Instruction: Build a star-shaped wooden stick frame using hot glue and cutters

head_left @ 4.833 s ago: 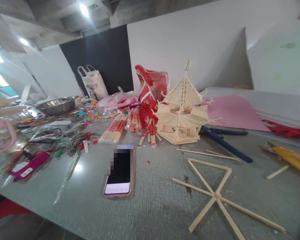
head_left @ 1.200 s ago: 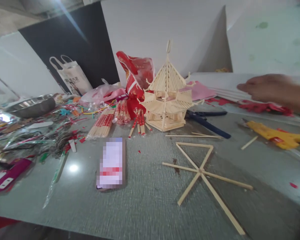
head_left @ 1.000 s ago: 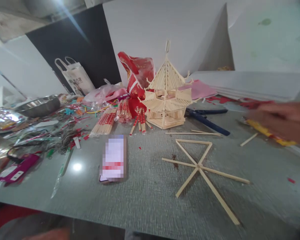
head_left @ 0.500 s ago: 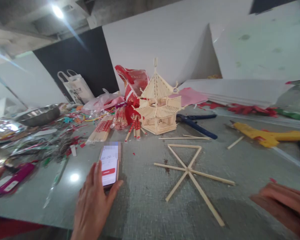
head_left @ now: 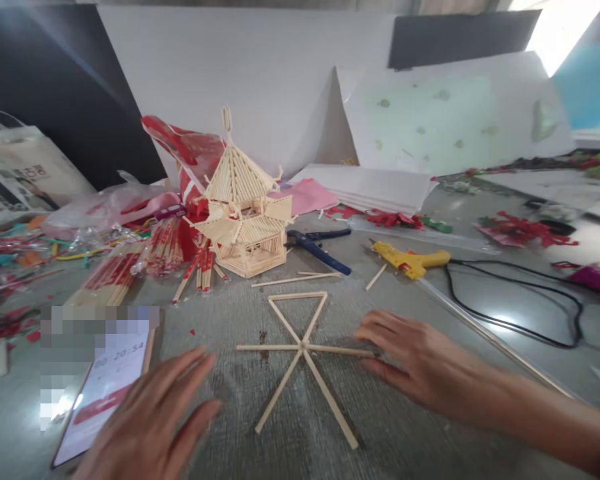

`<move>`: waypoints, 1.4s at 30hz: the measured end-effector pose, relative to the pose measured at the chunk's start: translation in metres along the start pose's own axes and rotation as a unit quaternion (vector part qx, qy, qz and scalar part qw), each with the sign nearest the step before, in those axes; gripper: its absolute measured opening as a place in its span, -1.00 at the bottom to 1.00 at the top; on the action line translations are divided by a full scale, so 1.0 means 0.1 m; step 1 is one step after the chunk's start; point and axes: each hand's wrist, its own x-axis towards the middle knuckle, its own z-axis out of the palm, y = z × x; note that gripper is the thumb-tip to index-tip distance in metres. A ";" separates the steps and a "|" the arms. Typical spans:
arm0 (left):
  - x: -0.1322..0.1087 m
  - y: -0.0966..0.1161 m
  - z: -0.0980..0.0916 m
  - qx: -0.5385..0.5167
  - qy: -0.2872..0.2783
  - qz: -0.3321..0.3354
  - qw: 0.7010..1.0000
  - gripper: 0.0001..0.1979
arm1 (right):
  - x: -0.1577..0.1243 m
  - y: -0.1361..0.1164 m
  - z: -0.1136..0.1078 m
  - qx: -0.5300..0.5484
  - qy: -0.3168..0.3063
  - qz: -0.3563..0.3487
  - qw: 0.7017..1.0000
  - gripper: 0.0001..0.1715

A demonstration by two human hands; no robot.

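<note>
A six-armed frame of thin wooden sticks (head_left: 303, 346) lies flat on the table, with one stick joining its two far arms into a triangle. My right hand (head_left: 405, 353) is beside the frame's right arm, thumb and fingers parted around that arm's tip; whether they touch it I cannot tell. My left hand (head_left: 155, 413), slightly blurred, hovers open between the frame and a phone (head_left: 107, 380), covering the phone's near right corner. The phone screen shows a running timer. Behind the frame stands a pagoda model (head_left: 245, 220) built of similar sticks.
Blue-handled pliers (head_left: 325, 250) lie right of the pagoda. A yellow glue gun (head_left: 410, 260) with a black cord (head_left: 520, 267) rests further right. Loose sticks (head_left: 295, 280) lie before the pagoda. Bundled chopsticks in red wrappers (head_left: 113, 270) and plastic scraps crowd the left.
My left hand has come off the phone and moved toward the frame. My right hand has come in from the right edge to the frame's right arm. The view has turned right.
</note>
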 end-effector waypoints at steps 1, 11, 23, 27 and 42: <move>0.15 0.07 0.03 -0.010 -0.021 0.039 0.999 -0.59 | 0.03 -0.02 0.00 0.002 -0.014 -0.002 1.000 -0.81; 0.84 0.16 0.25 -0.092 -0.164 0.091 0.978 -0.86 | 0.24 -0.09 0.05 -0.013 -0.038 -0.041 0.998 -0.71; 0.62 0.35 0.16 -0.080 -0.148 0.067 0.984 -0.81 | 0.34 -0.20 0.12 -0.037 -0.011 -0.129 0.991 -0.70; 0.68 0.44 0.18 -0.066 -0.161 0.082 0.981 -0.77 | 0.46 -0.33 0.13 -0.090 -0.033 -0.173 0.980 -0.71; 0.65 0.45 0.28 -0.068 -0.129 0.091 0.985 -0.75 | 0.46 -0.28 0.17 0.031 0.042 -0.153 0.987 -0.63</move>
